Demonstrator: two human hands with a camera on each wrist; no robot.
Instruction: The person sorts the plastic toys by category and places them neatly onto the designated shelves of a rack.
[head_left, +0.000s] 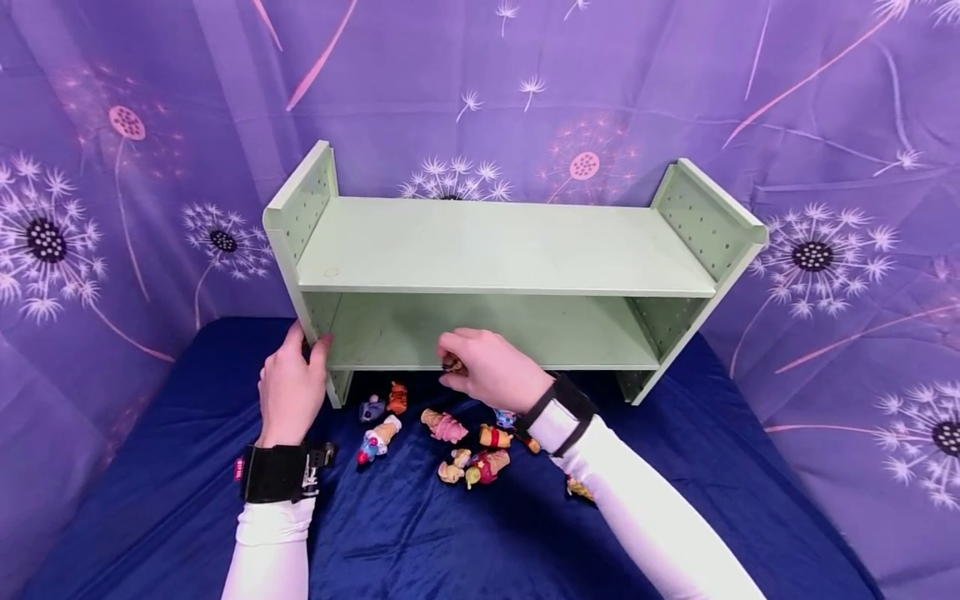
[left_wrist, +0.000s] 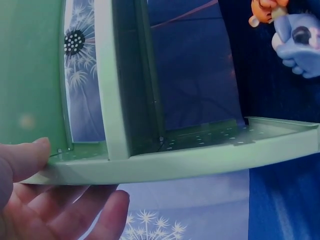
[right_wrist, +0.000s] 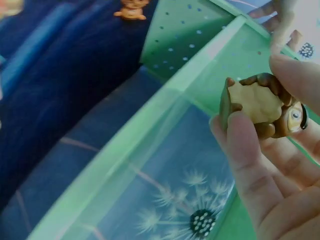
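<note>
Pinching an owl-like figurine near the front edge of the lower shelf, the right hand could drop it by clipping that edge; the left hand clasps a side panel.

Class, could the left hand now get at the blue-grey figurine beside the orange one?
Probably, yes: the blue-grey figurine lies uncovered nearby on the cloth, but the left hand grips the shelf's side panel and would likely need to let go.

Lit brightly from above in the head view, bleaching the right sleeve and shading the lower shelf; dimmer, bluish and softly blurred in both wrist views.
</note>
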